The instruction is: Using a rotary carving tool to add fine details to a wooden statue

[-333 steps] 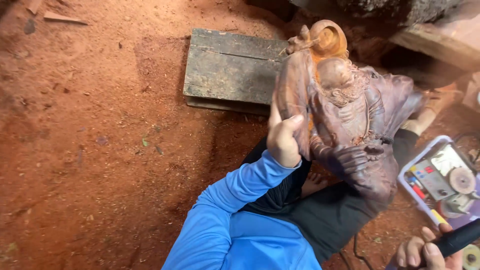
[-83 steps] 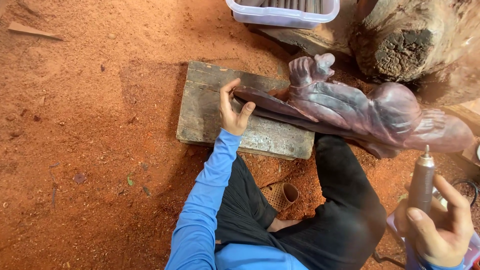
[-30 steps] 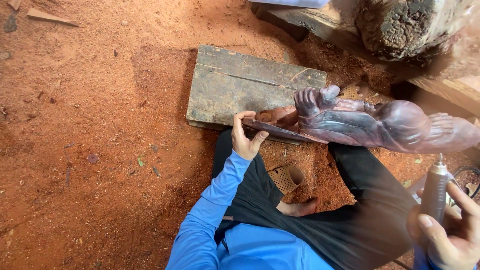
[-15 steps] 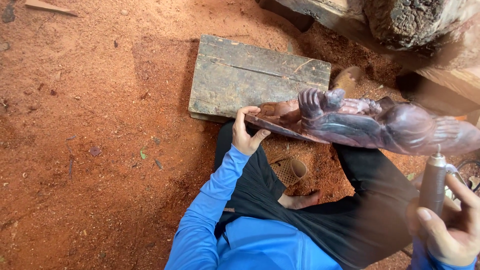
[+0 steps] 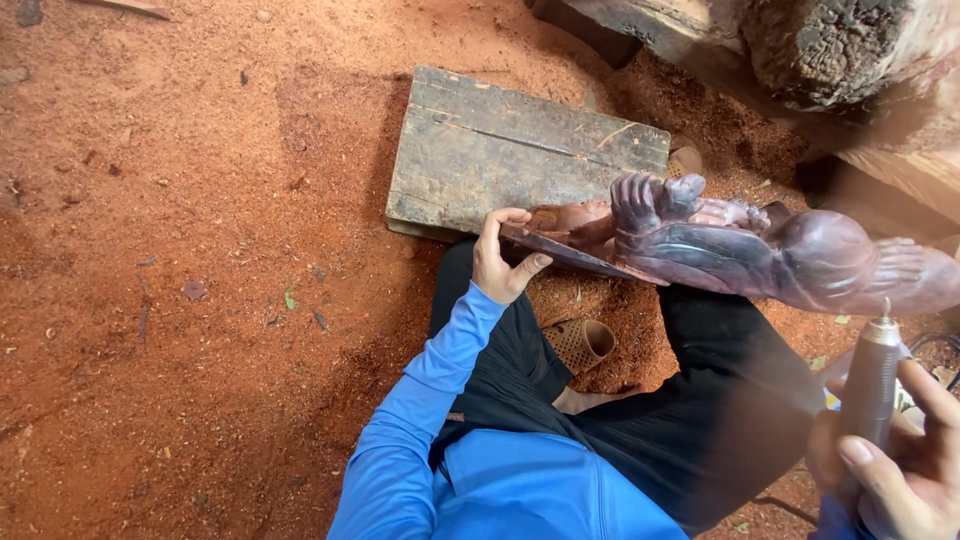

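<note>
Two hands work: left hand (image 5: 505,265) fingers clasp the carving (image 5: 740,250) base edge, now off the plank (image 5: 520,150); right hand (image 5: 905,465) at 4 o'clock grips the rotary tool (image 5: 870,375); open sawdust floor (image 5: 180,280) at 9.

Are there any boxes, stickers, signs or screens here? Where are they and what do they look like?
Only one possible package shows: a small light corner with a blue and yellow edge, low on the right, mostly hidden behind the grey rotary tool in the right hand; too little shows to tell what it is.
No labels, signs or screens show on the carved wooden figure gripped by the left hand, or on the weathered board.
</note>
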